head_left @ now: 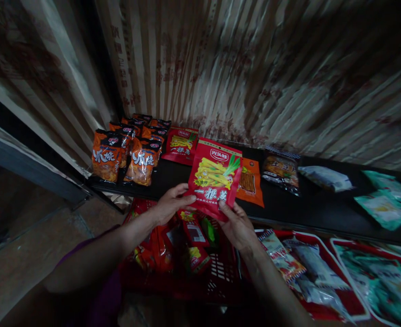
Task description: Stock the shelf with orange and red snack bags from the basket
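A red snack packet (215,177) with yellow sticks and white lettering is held upright over the front edge of a black shelf (309,209). My left hand (171,203) pinches its lower left corner. Its lower right edge is gripped from below by my right hand (237,225). A second red packet of the same kind (182,144) lies on the shelf behind it. More red packets fill a red basket (217,281) under my hands.
Orange snack bags (125,147) stand in rows at the shelf's left end. An orange packet (250,181), a dark packet (281,170), a white packet (325,178) and green packets (386,200) lie along the shelf. Red baskets (348,304) with more packets sit below. Striped wall behind.
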Tool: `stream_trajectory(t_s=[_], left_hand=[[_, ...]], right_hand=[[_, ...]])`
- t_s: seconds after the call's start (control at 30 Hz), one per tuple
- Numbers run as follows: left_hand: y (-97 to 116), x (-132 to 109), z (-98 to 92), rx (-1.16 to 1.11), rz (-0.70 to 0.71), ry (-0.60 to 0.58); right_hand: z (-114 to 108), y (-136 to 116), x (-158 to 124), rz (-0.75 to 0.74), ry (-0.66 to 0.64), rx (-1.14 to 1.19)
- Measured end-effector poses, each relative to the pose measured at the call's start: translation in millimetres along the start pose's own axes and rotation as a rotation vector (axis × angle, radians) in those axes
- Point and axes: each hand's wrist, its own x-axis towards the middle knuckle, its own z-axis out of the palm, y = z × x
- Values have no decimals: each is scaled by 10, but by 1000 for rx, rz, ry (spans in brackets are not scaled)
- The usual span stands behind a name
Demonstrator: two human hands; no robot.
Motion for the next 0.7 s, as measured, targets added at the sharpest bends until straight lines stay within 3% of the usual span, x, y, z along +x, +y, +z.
stream_trajectory(t_s=[0.23,0.53,0.7], left_hand=[[-27,-12,3,118,1,32],[-73,1,-30,83,47,105],[-1,-11,-27,24,17,54]], right_hand=[[-6,6,36,-14,26,9],[1,-4,23,29,-66,-49],[24,-17,21,21,-31,-57]])
